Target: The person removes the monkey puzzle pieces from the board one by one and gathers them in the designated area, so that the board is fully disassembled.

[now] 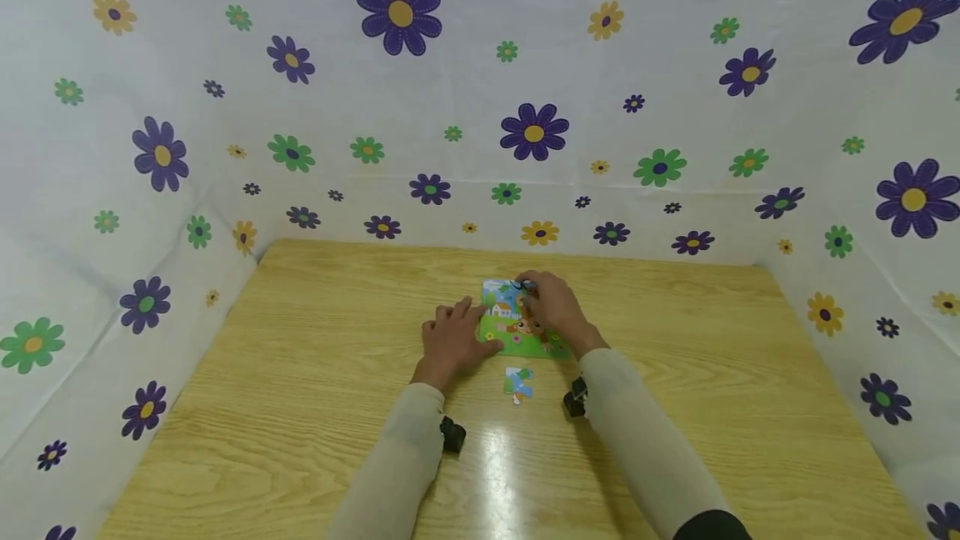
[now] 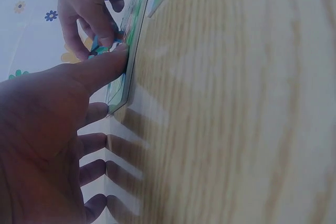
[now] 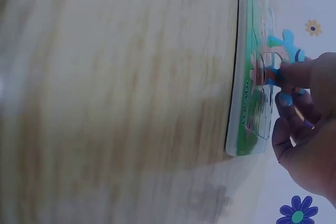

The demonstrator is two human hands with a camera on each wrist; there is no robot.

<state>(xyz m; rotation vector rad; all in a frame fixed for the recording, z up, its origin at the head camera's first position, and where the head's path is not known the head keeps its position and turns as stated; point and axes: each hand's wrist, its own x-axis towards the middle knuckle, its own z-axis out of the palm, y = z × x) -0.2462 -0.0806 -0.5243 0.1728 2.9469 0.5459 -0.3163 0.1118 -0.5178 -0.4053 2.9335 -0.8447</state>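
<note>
A colourful jigsaw puzzle board (image 1: 510, 346) with a green border lies flat on the wooden table. My left hand (image 1: 450, 342) rests at its left side, thumb on the board's near corner and the other fingers spread, their tips on the table in the left wrist view. Over the board's right part, my right hand (image 1: 555, 305) pinches a blue puzzle piece (image 3: 287, 45) between thumb and fingers. In the right wrist view that piece stands tilted above the board's face, partly hidden by the fingers. Another loose puzzle piece (image 1: 517, 382) lies on the table in front of the board.
The light wooden table (image 1: 315, 407) runs back to a white cloth (image 1: 465, 90) printed with flowers, which also hangs along both sides. Small black devices are strapped at both wrists, over pale sleeves (image 1: 637, 432).
</note>
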